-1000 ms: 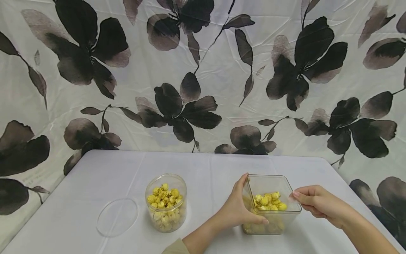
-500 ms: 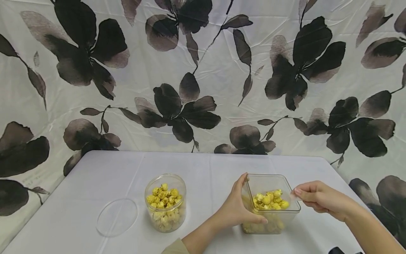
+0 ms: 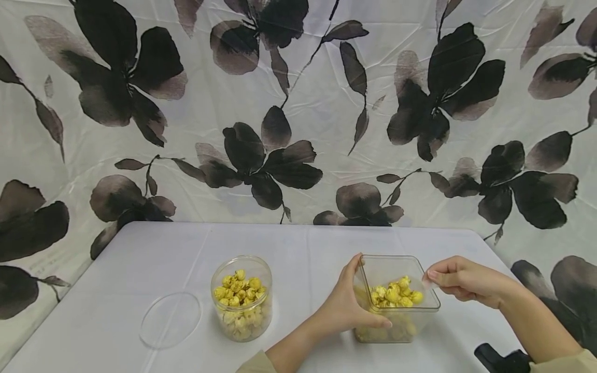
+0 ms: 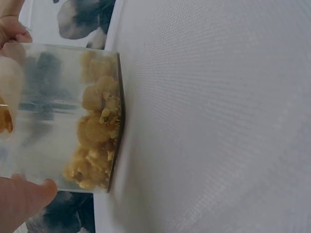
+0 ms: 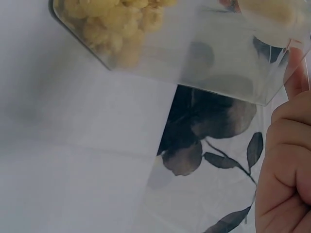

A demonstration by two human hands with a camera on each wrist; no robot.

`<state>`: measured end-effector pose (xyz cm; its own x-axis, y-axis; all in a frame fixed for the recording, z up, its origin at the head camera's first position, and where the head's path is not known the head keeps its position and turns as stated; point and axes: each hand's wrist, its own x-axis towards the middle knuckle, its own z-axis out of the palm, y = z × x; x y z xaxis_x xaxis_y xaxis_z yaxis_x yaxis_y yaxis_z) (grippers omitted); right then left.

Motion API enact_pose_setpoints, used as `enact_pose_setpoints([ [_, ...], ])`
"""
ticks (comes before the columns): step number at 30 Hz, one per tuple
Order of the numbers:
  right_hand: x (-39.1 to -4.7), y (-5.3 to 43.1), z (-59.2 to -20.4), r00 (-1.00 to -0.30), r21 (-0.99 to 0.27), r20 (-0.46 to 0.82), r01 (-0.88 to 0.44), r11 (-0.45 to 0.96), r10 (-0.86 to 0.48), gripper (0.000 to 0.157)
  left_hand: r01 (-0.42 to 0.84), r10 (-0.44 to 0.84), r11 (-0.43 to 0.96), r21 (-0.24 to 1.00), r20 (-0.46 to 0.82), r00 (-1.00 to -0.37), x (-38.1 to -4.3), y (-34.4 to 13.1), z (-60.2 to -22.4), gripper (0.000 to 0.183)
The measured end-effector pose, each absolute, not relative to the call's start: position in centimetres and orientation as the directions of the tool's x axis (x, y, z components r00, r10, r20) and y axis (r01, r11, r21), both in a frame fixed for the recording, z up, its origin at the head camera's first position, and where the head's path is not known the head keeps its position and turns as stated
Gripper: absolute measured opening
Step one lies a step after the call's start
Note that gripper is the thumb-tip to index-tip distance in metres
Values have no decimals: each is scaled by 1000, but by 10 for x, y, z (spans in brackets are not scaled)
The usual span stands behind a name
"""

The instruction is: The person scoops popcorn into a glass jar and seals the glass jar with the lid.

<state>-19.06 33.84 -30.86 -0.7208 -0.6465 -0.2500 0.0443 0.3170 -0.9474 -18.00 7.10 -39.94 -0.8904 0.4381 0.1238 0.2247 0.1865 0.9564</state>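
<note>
My left hand (image 3: 346,305) grips a clear square container (image 3: 426,310) from its left side, thumb across the front wall. Yellow popcorn (image 3: 396,294) fills the lower part of the container. At the container's right rim, my right hand (image 3: 466,282) pinches a translucent, pale spoon. In the right wrist view the bowl of this spoon (image 5: 265,36) shows through the clear wall, carrying popcorn (image 5: 272,7). The left wrist view shows the same pale bowl (image 4: 10,85) with a piece of popcorn (image 4: 5,120), near the container's upper part, and my left thumb (image 4: 36,194) on the wall.
A clear round jar (image 3: 242,324) of yellow popcorn stands open to the left. Beside it a clear round lid (image 3: 170,347) lies flat on the white table (image 3: 289,248). A black device (image 3: 501,357) is by the right wrist. Floral cloth (image 3: 242,77) hangs behind.
My right hand has risen slightly with the spoon at the container's right rim. Its sleeve and the black device have come into view. My left hand keeps its hold on the container.
</note>
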Motion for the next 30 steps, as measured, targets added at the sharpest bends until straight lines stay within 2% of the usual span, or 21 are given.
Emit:
enact_pose_setpoints([
  [10,-182,343,-310,-749,-945,-297,140,296,-593,30,221,434,179,959,125,-892,-180,71,-400,123],
  [30,-164,342,-319,-815,-953,-303,245,180,-494,30,221,437,178,959,124,-891,-180,70,-400,123],
])
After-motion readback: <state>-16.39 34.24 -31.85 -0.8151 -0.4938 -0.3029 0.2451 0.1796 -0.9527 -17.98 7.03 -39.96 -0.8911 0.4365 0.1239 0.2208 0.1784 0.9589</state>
